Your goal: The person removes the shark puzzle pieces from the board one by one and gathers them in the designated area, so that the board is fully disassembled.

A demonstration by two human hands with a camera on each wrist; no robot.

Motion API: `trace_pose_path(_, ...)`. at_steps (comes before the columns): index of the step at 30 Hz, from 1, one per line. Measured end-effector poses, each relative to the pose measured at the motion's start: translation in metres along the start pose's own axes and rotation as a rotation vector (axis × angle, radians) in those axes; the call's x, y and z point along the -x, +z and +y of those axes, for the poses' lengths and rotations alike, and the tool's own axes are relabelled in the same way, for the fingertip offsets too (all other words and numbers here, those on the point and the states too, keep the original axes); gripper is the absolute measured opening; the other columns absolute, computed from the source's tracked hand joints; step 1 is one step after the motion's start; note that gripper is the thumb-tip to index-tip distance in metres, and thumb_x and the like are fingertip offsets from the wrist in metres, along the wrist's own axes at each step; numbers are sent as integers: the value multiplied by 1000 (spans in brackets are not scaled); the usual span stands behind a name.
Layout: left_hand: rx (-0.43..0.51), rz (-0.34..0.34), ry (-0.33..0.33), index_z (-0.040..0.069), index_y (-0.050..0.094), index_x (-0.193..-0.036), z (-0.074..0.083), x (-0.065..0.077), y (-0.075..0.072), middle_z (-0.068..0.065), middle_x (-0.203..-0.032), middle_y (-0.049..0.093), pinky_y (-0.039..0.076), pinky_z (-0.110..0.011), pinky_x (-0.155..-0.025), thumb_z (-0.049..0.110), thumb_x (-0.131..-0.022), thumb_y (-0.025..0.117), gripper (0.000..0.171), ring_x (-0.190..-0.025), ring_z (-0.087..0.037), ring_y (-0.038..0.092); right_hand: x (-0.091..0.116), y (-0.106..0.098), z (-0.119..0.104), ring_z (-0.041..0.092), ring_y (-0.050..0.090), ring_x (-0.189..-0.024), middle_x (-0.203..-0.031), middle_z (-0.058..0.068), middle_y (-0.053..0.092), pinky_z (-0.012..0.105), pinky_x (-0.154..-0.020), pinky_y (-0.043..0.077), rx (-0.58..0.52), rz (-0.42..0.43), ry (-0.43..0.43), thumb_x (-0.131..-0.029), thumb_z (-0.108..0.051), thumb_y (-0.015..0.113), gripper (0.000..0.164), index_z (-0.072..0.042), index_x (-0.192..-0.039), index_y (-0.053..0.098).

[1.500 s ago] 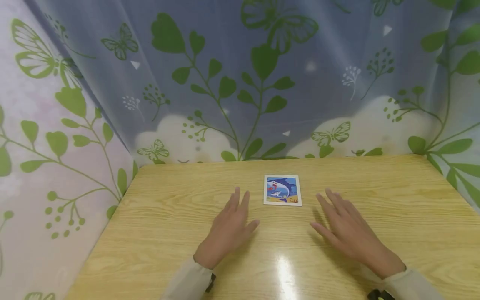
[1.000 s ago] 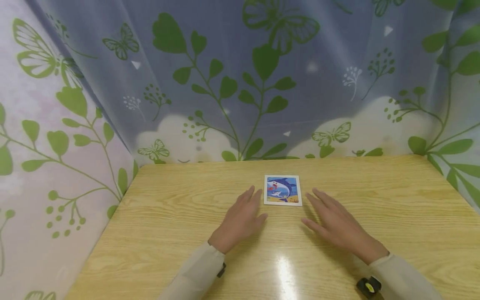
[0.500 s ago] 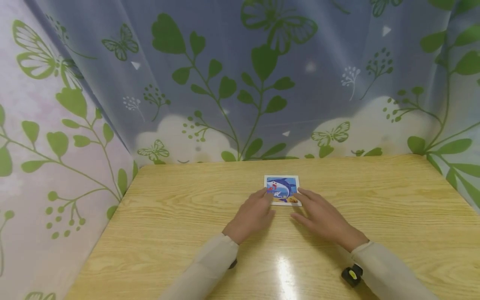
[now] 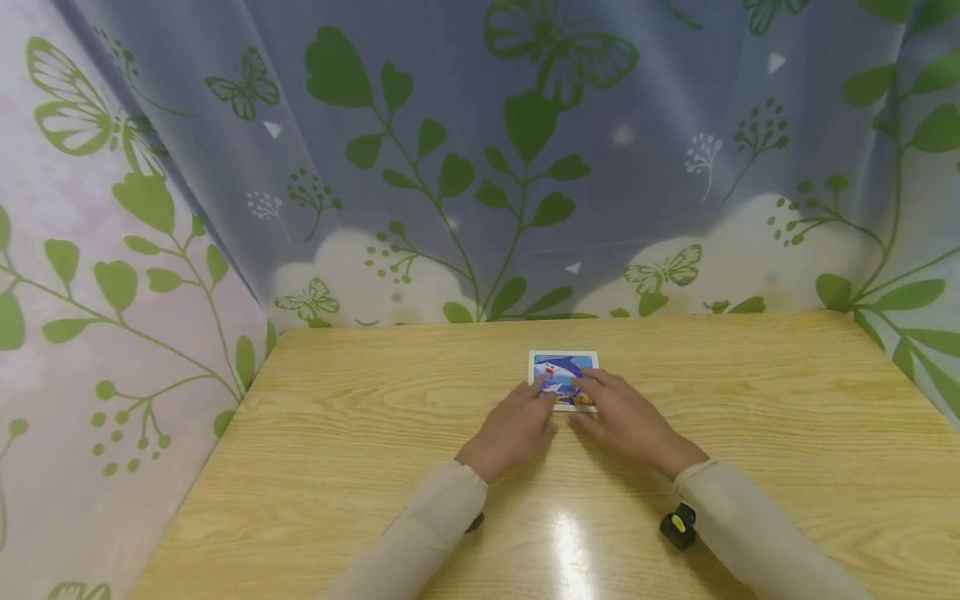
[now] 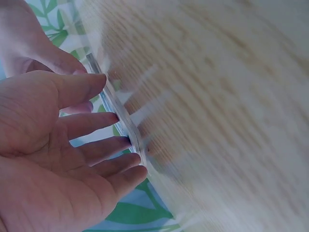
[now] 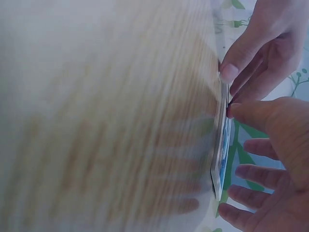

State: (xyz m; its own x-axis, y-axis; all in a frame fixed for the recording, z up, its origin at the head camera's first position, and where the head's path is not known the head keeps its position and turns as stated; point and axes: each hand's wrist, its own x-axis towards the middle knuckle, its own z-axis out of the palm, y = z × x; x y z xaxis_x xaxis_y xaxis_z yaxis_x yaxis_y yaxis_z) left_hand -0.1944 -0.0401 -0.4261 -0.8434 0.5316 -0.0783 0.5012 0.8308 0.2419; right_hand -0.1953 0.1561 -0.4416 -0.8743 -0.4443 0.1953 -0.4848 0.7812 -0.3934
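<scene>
A flat square board (image 4: 564,367) with a white border lies on the table, printed with a blue shark or dolphin in the sea. My left hand (image 4: 512,432) lies over its near left corner, fingers extended and loosely bent. The right hand (image 4: 633,423) reaches over the near right corner, its fingers spread. From the left wrist, the left fingertips appear at the thin edge of the board (image 5: 120,116). In the right wrist view, the right thumb is at the edge of the board (image 6: 223,150), while the other fingers stand apart from it. Part of the picture is hidden by fingers.
The wood-grain table (image 4: 360,400) reaches back to a blue and white curtain (image 4: 442,150) with green leaves and butterflies. A pale patterned wall covering (image 4: 90,350) borders the left side. A black wrist device (image 4: 678,527) hangs under the right sleeve.
Both hands have come inward from either side of the board until their fingers cover its near corners. The board remains where it was.
</scene>
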Motion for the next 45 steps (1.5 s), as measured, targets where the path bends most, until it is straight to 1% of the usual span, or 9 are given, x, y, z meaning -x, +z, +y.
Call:
trace_pose_path(4, -33, -19, -1, 1, 52, -143, 0, 0, 0, -21, -157, 38, 29, -42, -119, 24, -106, 54, 44, -144, -36, 38, -6, 2, 2, 46, 44, -136, -148, 29, 47, 60, -110, 37, -17, -10, 6, -95, -22, 72, 54, 6, -138, 56)
trace_pose_path(10, -53, 3, 26, 1, 56, -139, -1, 1, 2, -22, -154, 42, 33, -41, -117, 22, -106, 54, 39, -142, -34, 42, -13, 5, 4, 47, 41, -138, -149, 29, 44, 60, -112, 34, -32, -33, -10, -96, -26, 72, 56, 6, -138, 55)
trace_pose_path(14, -77, 9, 34, 3, 56, -140, -2, 2, 5, -20, -154, 44, 34, -39, -116, 22, -107, 51, 38, -142, -31, 43, -15, 6, 4, 49, 38, -139, -150, 29, 43, 61, -113, 31, -44, -55, -19, -97, -29, 71, 58, 5, -140, 54)
trace_pose_path(19, -101, 0, 46, 4, 55, -141, -1, 8, 6, -19, -153, 45, 33, -40, -117, 23, -109, 47, 39, -142, -30, 43, -16, 6, 4, 52, 37, -139, -149, 32, 42, 62, -113, 31, -62, -72, -37, -97, -31, 70, 57, 3, -140, 55)
trace_pose_path(23, -121, 29, 66, 3, 57, -138, 0, 13, 6, -20, -151, 48, 35, -40, -116, 21, -108, 48, 37, -140, -30, 46, -16, 6, 4, 52, 39, -137, -149, 35, 41, 62, -112, 32, -70, -97, -71, -98, -29, 69, 52, 2, -139, 58)
trace_pose_path(29, -98, 40, 61, 3, 59, -137, 1, 20, 5, -19, -151, 48, 39, -42, -113, 21, -107, 50, 36, -139, -31, 46, -13, 5, 0, 54, 38, -137, -149, 36, 40, 63, -111, 32, -80, -133, -87, -99, -28, 67, 50, 3, -138, 58)
trace_pose_path(37, -102, 60, 76, 6, 63, -133, -1, 27, 4, -16, -147, 53, 43, -41, -110, 23, -104, 56, 34, -136, -30, 51, -7, 4, -7, 53, 40, -136, -148, 35, 41, 63, -110, 35, -64, -136, -88, -99, -30, 67, 50, 0, -137, 60)
trace_pose_path(41, -72, 74, 81, 5, 62, -135, -3, 31, 1, -15, -144, 56, 45, -41, -108, 23, -104, 58, 36, -131, -30, 55, -4, 5, -8, 52, 41, -135, -147, 35, 43, 63, -109, 37, -50, -130, -91, -99, -32, 67, 51, 0, -138, 59)
trace_pose_path(45, -29, 83, 56, 2, 60, -137, -5, 32, -3, -16, -142, 57, 46, -41, -107, 22, -104, 59, 39, -128, -31, 57, -1, 6, -10, 52, 43, -134, -146, 35, 44, 63, -108, 37, -49, -125, -97, -98, -31, 68, 51, 0, -137, 60)
